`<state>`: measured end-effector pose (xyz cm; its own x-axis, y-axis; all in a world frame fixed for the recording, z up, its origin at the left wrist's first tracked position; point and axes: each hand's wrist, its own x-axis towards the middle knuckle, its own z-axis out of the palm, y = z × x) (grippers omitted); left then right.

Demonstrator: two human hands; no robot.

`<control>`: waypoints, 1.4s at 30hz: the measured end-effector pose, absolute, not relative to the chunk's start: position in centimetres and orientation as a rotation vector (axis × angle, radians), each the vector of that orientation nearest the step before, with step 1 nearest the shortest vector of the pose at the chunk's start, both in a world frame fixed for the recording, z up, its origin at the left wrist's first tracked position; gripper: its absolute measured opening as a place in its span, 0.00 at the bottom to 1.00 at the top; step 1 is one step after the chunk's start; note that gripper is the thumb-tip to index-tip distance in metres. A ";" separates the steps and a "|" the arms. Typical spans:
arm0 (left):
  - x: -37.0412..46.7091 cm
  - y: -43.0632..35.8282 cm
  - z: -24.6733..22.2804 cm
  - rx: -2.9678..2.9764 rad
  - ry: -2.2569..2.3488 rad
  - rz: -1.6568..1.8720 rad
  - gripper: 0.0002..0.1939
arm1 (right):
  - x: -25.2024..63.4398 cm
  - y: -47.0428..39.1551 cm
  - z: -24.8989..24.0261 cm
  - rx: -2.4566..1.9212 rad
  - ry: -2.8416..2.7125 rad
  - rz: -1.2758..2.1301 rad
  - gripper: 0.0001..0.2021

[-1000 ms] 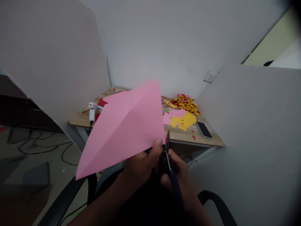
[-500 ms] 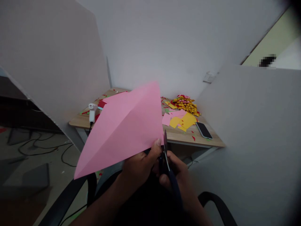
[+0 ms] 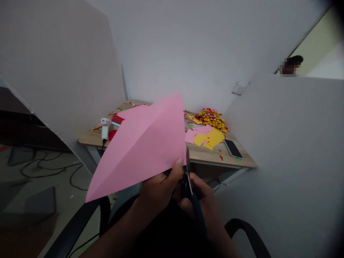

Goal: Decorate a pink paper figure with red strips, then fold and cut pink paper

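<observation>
A large pink paper sheet [image 3: 142, 143] with a diagonal crease is held up in front of the table. My left hand [image 3: 161, 186] pinches its lower right corner, thumb on top. Dark-handled scissors [image 3: 197, 209] are in my right hand [image 3: 205, 200], just to the right of my left hand. Their blades point up along the sheet's right edge, near the left thumb. The lower part of the scissors and some fingers are in shadow.
On the wooden table [image 3: 215, 156] lie yellow and pink paper pieces [image 3: 215, 138], a pile of yellow and red folded pieces [image 3: 212, 119], a phone [image 3: 233, 148] and a white handheld device [image 3: 105, 129]. Chair armrests flank me. Beyond the right partition, a person's head [image 3: 292, 66] shows.
The scissors and my right hand have shifted slightly left, closer to the paper's edge. The sheet's lower left tip has risen a little. The person at the upper right has moved left.
</observation>
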<state>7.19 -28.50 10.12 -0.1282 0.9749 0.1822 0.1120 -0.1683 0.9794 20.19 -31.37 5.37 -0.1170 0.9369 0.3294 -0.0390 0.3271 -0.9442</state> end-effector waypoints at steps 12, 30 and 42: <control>6.8 -27.9 9.5 1.426 1.280 1.291 0.20 | 20.1 -31.4 5.4 -0.907 -1.423 1.014 0.15; 6.5 -27.4 8.3 1.432 1.272 1.211 0.24 | 20.0 -31.2 5.1 -0.938 -1.405 0.962 0.16; 6.7 -27.1 8.5 1.411 1.199 1.234 0.24 | 19.7 -31.2 5.0 -1.068 -1.382 0.950 0.16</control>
